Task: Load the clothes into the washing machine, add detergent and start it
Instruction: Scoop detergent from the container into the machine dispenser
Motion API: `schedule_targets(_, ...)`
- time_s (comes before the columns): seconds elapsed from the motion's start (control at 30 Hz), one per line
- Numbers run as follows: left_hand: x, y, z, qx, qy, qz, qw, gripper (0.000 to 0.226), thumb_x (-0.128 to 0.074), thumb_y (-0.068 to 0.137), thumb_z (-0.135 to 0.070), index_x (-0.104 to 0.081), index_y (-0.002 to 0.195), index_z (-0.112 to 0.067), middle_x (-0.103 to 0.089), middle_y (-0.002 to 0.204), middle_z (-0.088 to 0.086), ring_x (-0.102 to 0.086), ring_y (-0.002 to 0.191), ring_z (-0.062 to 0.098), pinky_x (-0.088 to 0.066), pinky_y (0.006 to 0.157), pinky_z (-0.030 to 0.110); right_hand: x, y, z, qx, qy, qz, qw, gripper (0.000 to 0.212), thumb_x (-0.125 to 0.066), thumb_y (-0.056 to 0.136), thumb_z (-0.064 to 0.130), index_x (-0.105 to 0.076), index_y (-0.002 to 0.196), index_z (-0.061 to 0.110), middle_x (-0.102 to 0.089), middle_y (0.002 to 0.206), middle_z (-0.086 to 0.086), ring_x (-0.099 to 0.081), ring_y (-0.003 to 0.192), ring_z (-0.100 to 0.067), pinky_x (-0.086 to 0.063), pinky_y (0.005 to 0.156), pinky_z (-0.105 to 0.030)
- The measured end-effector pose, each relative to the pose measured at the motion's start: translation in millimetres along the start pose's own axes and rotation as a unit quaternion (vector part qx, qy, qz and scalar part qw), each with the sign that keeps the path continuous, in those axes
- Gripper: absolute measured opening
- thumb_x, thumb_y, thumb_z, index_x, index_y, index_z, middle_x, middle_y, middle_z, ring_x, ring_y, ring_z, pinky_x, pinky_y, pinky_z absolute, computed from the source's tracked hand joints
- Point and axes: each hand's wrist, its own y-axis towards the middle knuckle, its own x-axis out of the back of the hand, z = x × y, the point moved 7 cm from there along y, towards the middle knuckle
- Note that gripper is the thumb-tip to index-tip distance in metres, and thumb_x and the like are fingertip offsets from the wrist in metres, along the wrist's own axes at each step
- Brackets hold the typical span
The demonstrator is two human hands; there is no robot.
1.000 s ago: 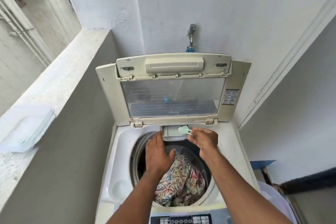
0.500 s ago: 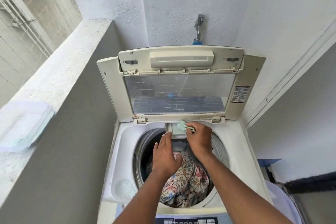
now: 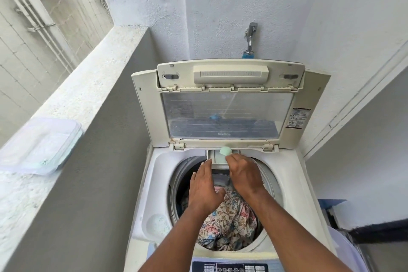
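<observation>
At the rear rim of the washing machine [image 3: 291, 194], just below the hinge of the raised lid [image 3: 227, 115]: right hand [image 3: 245, 174] reaching to the small detergent drawer [image 3: 215, 157], grip pinched shut on a pale green scoop [image 3: 225, 151], bowl of the scoop poised over the drawer's right part. Whether the scoop touches the drawer: cannot tell. Just left of it, left hand [image 3: 204, 185] held flat over the drum opening, fingers together and stretched out, grip apart and holding nothing, fingertips at the drawer's front left corner. Down in the drum [image 3: 176, 187], under both wrists: floral clothes [image 3: 229, 225] in cream, pink and blue, bunched toward the front and right of the tub. Along the machine's front edge, between the forearms: dark control panel [image 3: 229, 268], partly cut off. On the wall behind the lid: metal tap [image 3: 250, 37] with a blue fitting below. On the ledge [image 3: 88, 77] at left, near its front end: clear plastic lidded box [image 3: 39, 146], lying flat.
</observation>
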Motion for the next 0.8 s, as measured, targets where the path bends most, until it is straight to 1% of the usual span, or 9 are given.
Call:
schedule_targets(0.13,15,-5,-2,0.01,-0.05,-0.039,0.998,0.1,-0.074,0.085,-0.044,-0.019,0.163,-0.018,-0.033,0.168,0.003,-0.029,0.156,0.023,-0.027,0.128,0.046,21,-7,-2,-0.116,0.121,-0.096,0.981,0.026,-0.076,0.085,-0.006,-0.08,0.107,0.008,-0.078,0.087,-0.007,-0.071,0.068,-0.021,-0.055,0.057,-0.023)
schedule_targets(0.2,27,-10,-4,0.024,-0.097,-0.068,0.993,0.097,-0.076,0.083,-0.041,-0.023,0.162,-0.019,-0.039,0.164,0.003,-0.036,0.152,0.022,-0.031,0.126,0.045,30,-14,-5,-0.187,0.216,-0.127,0.95,0.024,-0.077,0.088,-0.001,-0.08,0.11,0.009,-0.08,0.097,-0.004,-0.073,0.079,-0.015,-0.05,0.066,-0.011)
schedule_targets(0.27,40,-15,-5,0.045,-0.146,-0.098,0.983,0.096,-0.08,0.084,-0.038,-0.025,0.162,-0.021,-0.041,0.162,0.001,-0.04,0.149,0.022,-0.034,0.124,0.045,32,-19,-8,-0.243,0.292,-0.141,0.914,0.021,-0.08,0.086,0.002,-0.08,0.105,0.011,-0.08,0.098,-0.001,-0.073,0.084,-0.011,-0.048,0.069,-0.008)
schedule_targets(0.37,61,-25,-4,0.067,-0.207,-0.14,0.966,0.093,-0.081,0.086,-0.034,-0.028,0.161,-0.022,-0.043,0.161,0.001,-0.041,0.148,0.022,-0.036,0.121,0.039,33,-26,-7,-0.314,0.417,-0.143,0.841,0.021,-0.083,0.083,0.0,-0.08,0.098,0.015,-0.079,0.091,-0.001,-0.077,0.078,-0.015,-0.064,0.069,-0.029)
schedule_targets(0.43,77,-32,-3,0.078,-0.242,-0.17,0.952,0.089,-0.082,0.086,-0.03,-0.032,0.16,-0.02,-0.044,0.161,0.001,-0.041,0.149,0.021,-0.035,0.119,0.035,37,-28,-1,-0.35,0.502,-0.142,0.778,0.021,-0.081,0.084,-0.004,-0.079,0.097,0.012,-0.079,0.091,-0.007,-0.079,0.073,-0.018,-0.066,0.07,-0.035)
schedule_targets(0.5,96,-41,-3,0.085,-0.264,-0.201,0.939,0.085,-0.082,0.087,-0.027,-0.036,0.158,-0.019,-0.045,0.161,0.0,-0.041,0.149,0.02,-0.035,0.121,0.035,47,-28,12,-0.36,0.567,-0.145,0.727,0.019,-0.079,0.085,-0.007,-0.077,0.101,0.004,-0.079,0.09,-0.013,-0.08,0.073,-0.022,-0.066,0.072,-0.034)
schedule_targets(0.6,126,-57,-6,0.081,-0.299,-0.247,0.918,0.079,-0.082,0.086,-0.025,-0.041,0.154,-0.022,-0.051,0.155,-0.004,-0.046,0.144,0.016,-0.039,0.119,0.035,68,-23,41,-0.353,0.634,-0.143,0.673,0.018,-0.079,0.084,-0.009,-0.075,0.1,-0.002,-0.078,0.086,-0.017,-0.08,0.073,-0.026,-0.066,0.072,-0.032)
schedule_targets(0.7,160,-76,-10,0.072,-0.307,-0.302,0.899,0.074,-0.081,0.087,-0.021,-0.045,0.151,-0.023,-0.055,0.149,-0.007,-0.05,0.137,0.01,-0.036,0.108,0.021,89,-15,75,-0.329,0.678,-0.129,0.644,0.017,-0.079,0.084,-0.009,-0.074,0.099,-0.003,-0.078,0.085,-0.019,-0.08,0.076,-0.029,-0.065,0.07,-0.03)
schedule_targets(0.8,192,-94,-16,0.047,-0.305,-0.349,0.885,0.072,-0.08,0.088,-0.022,-0.046,0.151,-0.021,-0.053,0.151,-0.006,-0.049,0.138,0.01,-0.036,0.111,0.022,106,-4,110,-0.303,0.709,-0.109,0.627,0.017,-0.08,0.082,-0.01,-0.074,0.097,-0.006,-0.078,0.081,-0.019,-0.079,0.074,-0.031,-0.065,0.068,-0.03)
